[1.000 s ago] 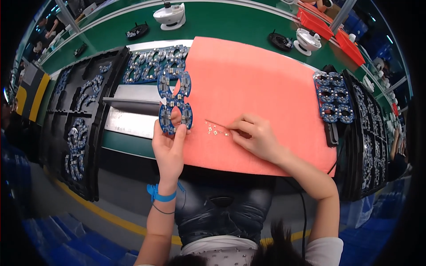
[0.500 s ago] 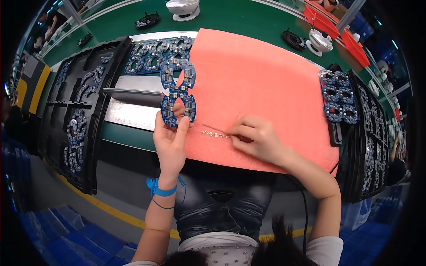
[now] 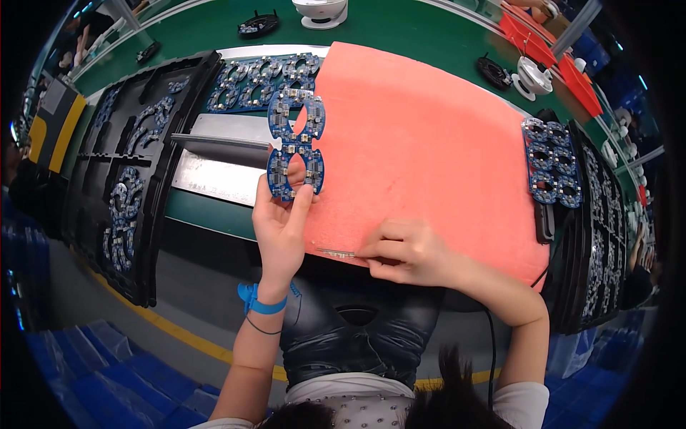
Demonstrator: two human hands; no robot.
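Note:
My left hand (image 3: 282, 225) is closed on the lower end of a blue circuit board panel (image 3: 316, 168). The panel is two joined rings with small components, held upright above the foam's left edge. At the front edge of the pink foam sheet (image 3: 421, 150), my right hand (image 3: 407, 254) pinches a thin stick-like tool (image 3: 329, 249); its exact kind is too small to tell. Beneath it, close to my fingertips, lies a short row of tiny pale metallic pieces (image 3: 339, 254). The fingers partly hide the row's right end.
Black trays (image 3: 89, 171) of blue boards stand left, another tray (image 3: 597, 236) right. More panels lie at the back left (image 3: 246, 82) and right (image 3: 550, 161). A metal fixture (image 3: 221, 175) sits left of the foam. White devices (image 3: 319, 11) and red bins (image 3: 577, 84) are behind.
My right hand has moved nearer the foam's front edge, and the tiny pieces have shifted that way with the tool. My left hand still holds the panel. The whole view has shifted slightly.

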